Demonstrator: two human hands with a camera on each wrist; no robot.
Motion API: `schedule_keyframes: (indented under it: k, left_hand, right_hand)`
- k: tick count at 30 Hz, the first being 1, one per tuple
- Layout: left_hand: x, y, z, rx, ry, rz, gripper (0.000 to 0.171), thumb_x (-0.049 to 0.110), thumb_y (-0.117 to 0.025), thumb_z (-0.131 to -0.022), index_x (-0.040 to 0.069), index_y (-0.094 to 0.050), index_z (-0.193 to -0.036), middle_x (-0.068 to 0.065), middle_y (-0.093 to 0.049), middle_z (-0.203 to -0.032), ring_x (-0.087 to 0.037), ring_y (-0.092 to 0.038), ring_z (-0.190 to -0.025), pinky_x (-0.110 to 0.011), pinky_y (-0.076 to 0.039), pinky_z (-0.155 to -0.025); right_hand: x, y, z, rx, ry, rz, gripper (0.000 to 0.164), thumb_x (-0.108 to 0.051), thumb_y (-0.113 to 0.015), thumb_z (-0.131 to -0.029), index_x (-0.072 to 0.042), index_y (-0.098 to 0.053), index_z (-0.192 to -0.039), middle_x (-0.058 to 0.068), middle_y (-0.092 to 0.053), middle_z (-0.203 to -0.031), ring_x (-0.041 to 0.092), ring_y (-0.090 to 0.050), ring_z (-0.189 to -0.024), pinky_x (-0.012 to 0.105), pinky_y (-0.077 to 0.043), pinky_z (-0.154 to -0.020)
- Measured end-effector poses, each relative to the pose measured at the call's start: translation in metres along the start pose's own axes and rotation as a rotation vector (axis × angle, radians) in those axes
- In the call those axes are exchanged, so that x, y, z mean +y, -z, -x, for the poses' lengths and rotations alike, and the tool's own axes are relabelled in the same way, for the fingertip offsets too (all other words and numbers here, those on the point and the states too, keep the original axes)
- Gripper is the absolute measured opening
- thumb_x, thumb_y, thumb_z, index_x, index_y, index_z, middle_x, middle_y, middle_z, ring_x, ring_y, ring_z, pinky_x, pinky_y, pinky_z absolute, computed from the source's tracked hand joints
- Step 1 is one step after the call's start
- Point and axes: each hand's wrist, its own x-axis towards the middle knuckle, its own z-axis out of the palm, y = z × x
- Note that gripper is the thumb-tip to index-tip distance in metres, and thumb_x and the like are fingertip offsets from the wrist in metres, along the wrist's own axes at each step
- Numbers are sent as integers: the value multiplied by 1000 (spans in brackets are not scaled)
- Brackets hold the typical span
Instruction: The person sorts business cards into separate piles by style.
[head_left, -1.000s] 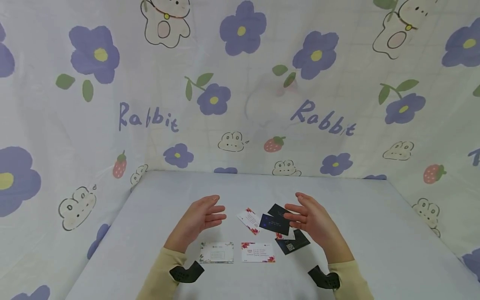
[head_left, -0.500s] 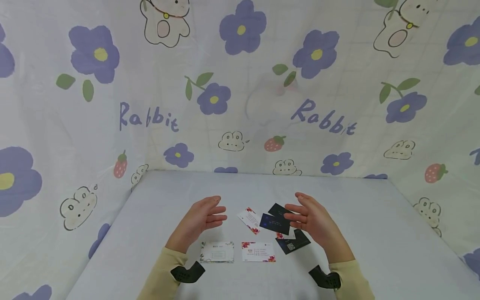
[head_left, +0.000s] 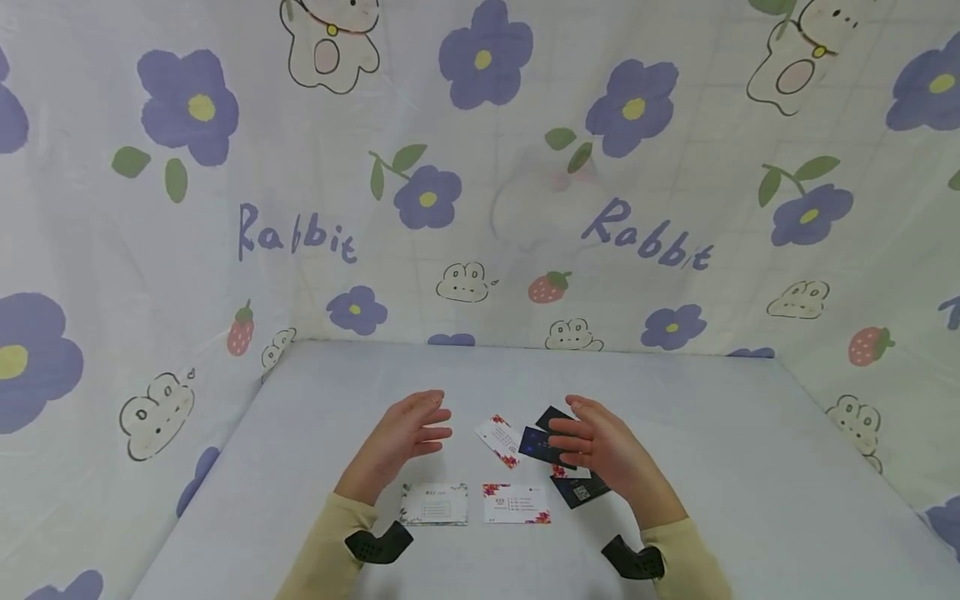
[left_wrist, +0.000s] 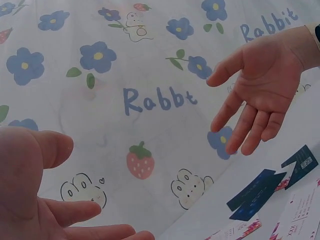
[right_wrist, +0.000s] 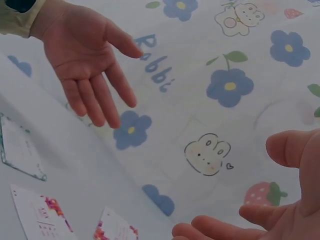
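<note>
My left hand (head_left: 397, 437) hovers over the table, palm turned inward, fingers extended and holding nothing. Facing it, my right hand (head_left: 603, 446) is held above the dark business cards, likewise with straight fingers and nothing in them. Beneath the right hand lie a dark blue card (head_left: 538, 446), a black card (head_left: 553, 414) partly under it, and another black card (head_left: 581, 492) with a square code. A tilted white card with red flowers (head_left: 498, 440) lies between the hands. Nearer me are a white red-flowered card (head_left: 516, 505) and a leaf-bordered white card stack (head_left: 433, 505).
The pale table (head_left: 300, 392) is enclosed by a curtain (head_left: 480, 208) printed with flowers, rabbits and strawberries. A white card with red print (head_left: 572, 472) is mostly covered by the dark cards. Each wrist carries a black camera mount (head_left: 378, 543).
My right hand has shifted left and a little down, covering more of the dark blue card. The left hand has barely moved, and the cards lie as before.
</note>
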Motion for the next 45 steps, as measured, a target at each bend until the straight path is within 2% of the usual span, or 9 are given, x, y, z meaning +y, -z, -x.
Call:
schedule_keyframes:
  k: [8,12,18,22,27,31,34,40,45]
  left_hand:
    - [-25,-9,-32,33,72,-60,59,41,-52,-105,2,-44,-150,-27,-53,-148,-42,-58,-131,-51,-49,-109]
    - [-36,-21,-51,21,98,-140,57,41,-53,-105,3,-49,-147,-24,-55,-147,-41,-57,-132,-53,-49,-109]
    - [-42,-39,-80,2,102,-305,58,51,-55,-101,13,-54,-145,-13,-54,-151,-35,-54,-136,-54,-48,-109]
    - [-40,-46,-90,-41,115,-389,60,53,-52,-102,13,-53,-147,-13,-52,-153,-35,-53,-137,-56,-47,-109]
    - [-38,-48,-91,-104,130,-423,64,54,-50,-102,9,-52,-147,-15,-53,-151,-34,-58,-129,-53,-51,-105]
    - [-40,-44,-87,-89,151,-436,66,58,-52,-100,9,-54,-145,-14,-56,-148,-29,-60,-123,-48,-54,-101]
    - [-41,-40,-81,-71,172,-444,68,60,-52,-99,10,-55,-145,-13,-59,-145,-27,-61,-121,-45,-56,-97]
    - [-42,-35,-68,-55,192,-432,70,62,-52,-98,10,-54,-145,-14,-64,-136,-26,-65,-116,-39,-58,-90]
    - [-43,-28,-59,-28,206,-342,70,57,-53,-100,5,-49,-148,-18,-64,-135,-27,-66,-114,-40,-57,-94]
  right_hand:
    - [22,-21,-18,-57,-73,-3,70,-42,-41,-108,-3,-18,-162,35,-41,-154,42,-57,-134,47,-50,-109]
    - [31,-28,-24,-99,-93,-9,74,-42,-41,-108,-1,-14,-162,37,-37,-155,47,-46,-142,49,-48,-110]
    - [39,-28,-29,-48,-100,-39,75,-43,-44,-107,0,-14,-161,37,-35,-156,49,-43,-144,51,-49,-110]
    - [41,-26,-33,-5,-84,-68,75,-42,-44,-107,0,-14,-161,36,-33,-158,50,-39,-146,52,-48,-111]
    - [39,-23,-33,59,-91,-91,73,-39,-44,-108,1,-13,-161,38,-35,-156,50,-42,-144,51,-51,-108]
    - [37,-23,-29,90,-122,-124,75,-40,-44,-107,0,-12,-162,39,-37,-154,49,-51,-136,49,-53,-105]
    - [37,-23,-29,84,-153,-176,73,-40,-44,-107,-2,-14,-162,39,-38,-153,47,-56,-131,47,-55,-103]
    - [42,-26,-33,38,-178,-267,70,-38,-41,-108,-3,-14,-162,39,-31,-158,54,-45,-139,47,-52,-107]
    - [45,-30,-36,51,-185,-314,69,-37,-44,-107,-4,-16,-161,38,-33,-157,54,-43,-141,45,-53,-105]
